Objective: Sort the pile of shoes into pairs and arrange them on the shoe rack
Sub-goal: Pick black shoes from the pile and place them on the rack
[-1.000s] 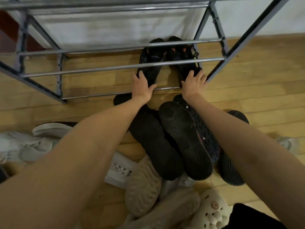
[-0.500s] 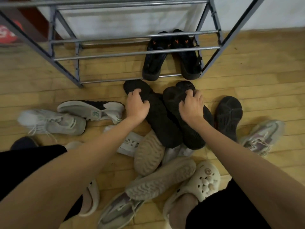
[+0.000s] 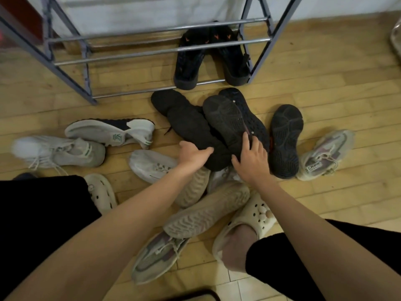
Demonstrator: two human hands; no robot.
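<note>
A grey metal shoe rack [image 3: 156, 52] stands at the top. A pair of black shoes with orange marks [image 3: 187, 61] sits on its lowest rails at the right end. In front of it, two black shoes lie on the floor pile. My left hand [image 3: 193, 154] grips the near end of the left black shoe [image 3: 184, 120]. My right hand [image 3: 251, 158] holds the near end of the right black shoe [image 3: 227, 120], which lies sole up, thumb round its heel. A third black shoe [image 3: 285, 137] lies sole up just to the right.
Loose shoes ring the hands: a white-and-black sneaker [image 3: 112, 131], a pale grey sneaker [image 3: 58, 152], a white sneaker [image 3: 152, 165], two beige soles [image 3: 206, 213], grey-pink sneakers [image 3: 325, 155] [image 3: 154, 257]. Cream clogs [image 3: 258, 213] are on my feet. The rack's left part holds nothing.
Both hands left the pair on the rack and came back to the pile. They moved onto the two black shoes, then slid from the far ends to the near ends.
</note>
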